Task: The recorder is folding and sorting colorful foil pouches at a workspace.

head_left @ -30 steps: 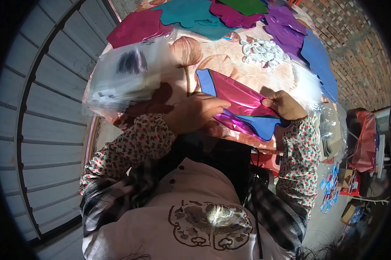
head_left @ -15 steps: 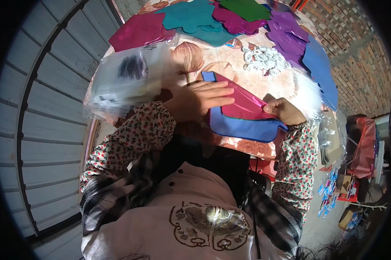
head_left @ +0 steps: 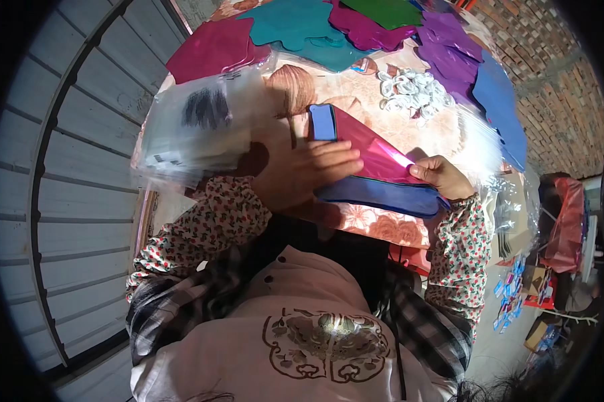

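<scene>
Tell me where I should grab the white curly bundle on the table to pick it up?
Take the white curly bundle around its middle, coming down from above. It lies loose and flat on the table with open cloth around it, so your hands can probably close in from both sides. It looks like a tangle of loops, so pinching one end would likely pull strands out.
</scene>
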Tool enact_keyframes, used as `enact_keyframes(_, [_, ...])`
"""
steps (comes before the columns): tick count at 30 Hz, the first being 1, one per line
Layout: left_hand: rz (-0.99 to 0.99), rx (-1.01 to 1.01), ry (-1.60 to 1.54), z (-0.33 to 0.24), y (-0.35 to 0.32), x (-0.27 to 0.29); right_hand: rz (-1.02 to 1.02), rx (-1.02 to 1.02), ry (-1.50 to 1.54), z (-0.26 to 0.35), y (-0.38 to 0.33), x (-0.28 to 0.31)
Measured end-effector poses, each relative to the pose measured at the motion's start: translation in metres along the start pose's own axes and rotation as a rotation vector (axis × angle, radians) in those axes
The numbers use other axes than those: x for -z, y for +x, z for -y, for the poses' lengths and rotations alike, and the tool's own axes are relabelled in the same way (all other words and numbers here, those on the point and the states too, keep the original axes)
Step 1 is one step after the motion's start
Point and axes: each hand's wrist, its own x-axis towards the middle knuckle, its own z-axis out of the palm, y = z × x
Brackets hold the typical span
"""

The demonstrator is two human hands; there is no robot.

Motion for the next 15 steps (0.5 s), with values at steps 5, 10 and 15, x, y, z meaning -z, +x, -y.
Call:
enact_keyframes(5, [-0.082, 0.016, 0.023, 0.016, 0.006, 0.004, 0.018, 0.068, -0.062, -0.012, 0.002, 0.005])
enact_keyframes(10, [0.013, -0.022, -0.081, -0.004, -0.004, -0.002, 0.100, 0.057, -0.253, 0.001, -0.002, -0.005])
enact_keyframes(15, [0.084, 0.098, -0.146, -0.033, -0.018, -0.014, 0.046, 0.085, -0.398, 0.008, -0.011, -0.012])
